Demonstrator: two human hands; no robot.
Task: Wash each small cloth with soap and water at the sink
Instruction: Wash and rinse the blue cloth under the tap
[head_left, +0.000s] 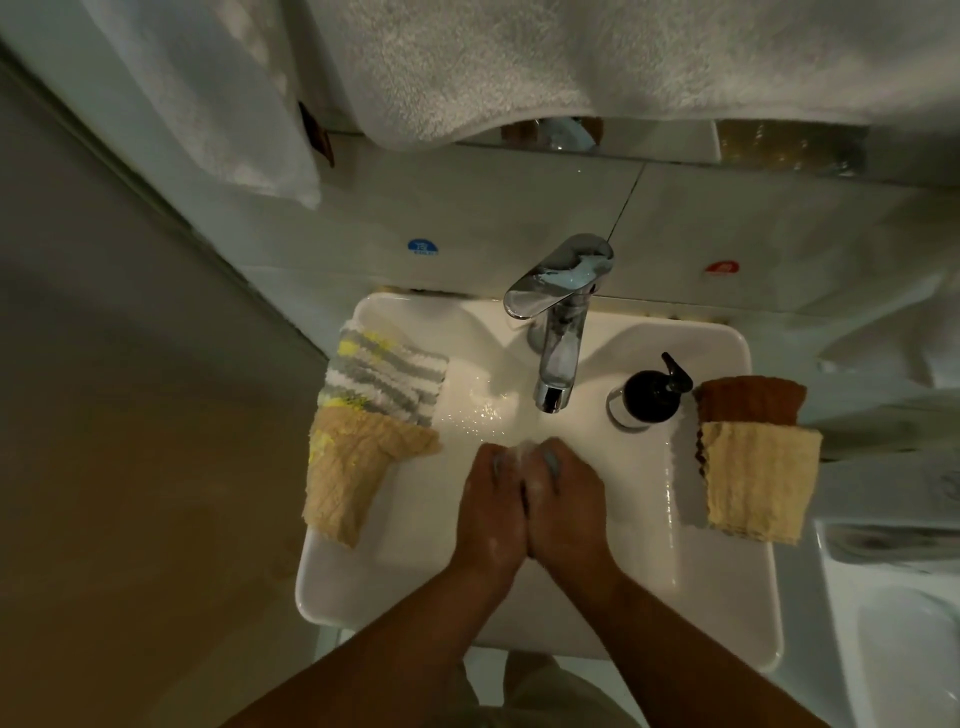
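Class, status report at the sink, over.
Left hand, right hand grip grey cloth under faucet. Other cloths on sink rim. Soap dispenser aside, nothing blocking.

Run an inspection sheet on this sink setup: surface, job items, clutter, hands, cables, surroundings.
Surface: white sink, wet; tap running.
Job's things: striped cloth and beige cloth on the left rim, the beige partly over the striped; brown cloth and yellow cloth on the right rim; soap pump bottle right of the tap; grey-blue cloth under the stream, mostly hidden.
Clutter: nothing seen.
Hands: left hand and right hand pressed together, gripping the grey-blue cloth.
Cables: nothing seen.
Surroundings: white towels hang above; blue sticker and red sticker on the wall.
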